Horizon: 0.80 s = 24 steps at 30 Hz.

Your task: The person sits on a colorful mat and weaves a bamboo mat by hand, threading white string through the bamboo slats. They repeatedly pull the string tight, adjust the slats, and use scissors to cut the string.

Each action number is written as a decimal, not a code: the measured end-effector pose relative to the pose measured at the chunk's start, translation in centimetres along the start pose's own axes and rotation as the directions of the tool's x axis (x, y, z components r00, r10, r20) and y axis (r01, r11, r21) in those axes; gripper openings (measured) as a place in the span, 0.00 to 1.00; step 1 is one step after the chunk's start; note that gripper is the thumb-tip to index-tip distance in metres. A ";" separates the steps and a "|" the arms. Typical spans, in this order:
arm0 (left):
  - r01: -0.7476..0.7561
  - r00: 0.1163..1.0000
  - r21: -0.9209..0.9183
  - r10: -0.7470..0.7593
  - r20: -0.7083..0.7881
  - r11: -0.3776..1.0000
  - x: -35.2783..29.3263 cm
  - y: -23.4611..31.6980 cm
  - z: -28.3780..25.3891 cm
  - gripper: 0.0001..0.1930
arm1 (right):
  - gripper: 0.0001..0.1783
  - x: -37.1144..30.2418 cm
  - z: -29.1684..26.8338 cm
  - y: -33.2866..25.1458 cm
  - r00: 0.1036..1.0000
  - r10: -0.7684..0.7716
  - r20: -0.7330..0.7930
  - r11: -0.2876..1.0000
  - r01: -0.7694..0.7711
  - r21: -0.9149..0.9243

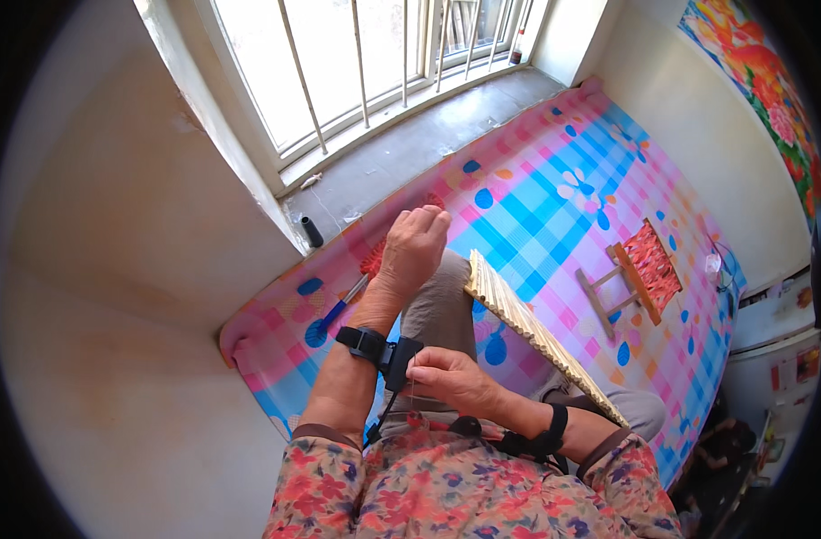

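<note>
My left hand (pixel 417 241) is raised over the bed, its fingers curled closed; whatever they may hold is hidden. Lower down, close to my left forearm, my right hand (pixel 451 373) pinches a thin thread (pixel 412 395) that hangs below its fingertips. A pale ribbed panel of stalks (pixel 536 334) leans across my lap, seen nearly edge-on, to the right of my left hand and past my right forearm. Partly behind my left wrist lies a red fluffy duster (pixel 372 261) with a blue handle (pixel 335 314).
A checked, flowered sheet (pixel 545 225) covers the bed. To the right rests a small wooden folding stool (pixel 640 283) with a red woven seat. A black cylinder (pixel 312 232) stands on the grey sill (pixel 401 148) under the barred window. A plain wall rises at left.
</note>
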State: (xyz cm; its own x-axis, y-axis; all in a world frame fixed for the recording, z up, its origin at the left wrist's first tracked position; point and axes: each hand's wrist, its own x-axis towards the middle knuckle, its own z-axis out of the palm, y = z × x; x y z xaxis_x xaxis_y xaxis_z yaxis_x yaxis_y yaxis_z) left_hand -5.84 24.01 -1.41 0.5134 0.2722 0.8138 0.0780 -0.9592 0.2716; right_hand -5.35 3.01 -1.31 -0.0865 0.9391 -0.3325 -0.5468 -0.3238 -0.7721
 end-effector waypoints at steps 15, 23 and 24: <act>0.808 0.533 0.087 -0.785 0.315 0.583 -18.0 -12.2 -3.4 0.10 | 0.07 -9.1 -6.1 -6.1 0.779 -0.347 -0.522 0.902 0.124 -0.414; 0.995 0.091 0.012 -0.940 0.327 0.101 -26.2 -14.9 -3.2 0.08 | 0.05 -14.7 -11.9 -3.2 0.294 -0.570 -0.768 0.807 0.375 -0.456; 0.993 0.110 0.003 -0.939 0.327 0.117 -26.8 -15.2 -2.6 0.08 | 0.05 -15.0 -12.3 -2.6 0.267 -0.572 -0.776 0.807 0.352 -0.474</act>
State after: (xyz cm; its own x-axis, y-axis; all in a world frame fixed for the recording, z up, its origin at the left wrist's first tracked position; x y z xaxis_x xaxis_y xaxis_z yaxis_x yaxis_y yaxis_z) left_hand -23.00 31.45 -26.03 0.2626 0.9054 -0.3336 0.5211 0.1579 0.8387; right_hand 7.61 -11.68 -0.94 0.9354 0.3470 -0.0674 -0.0772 0.0145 -0.9969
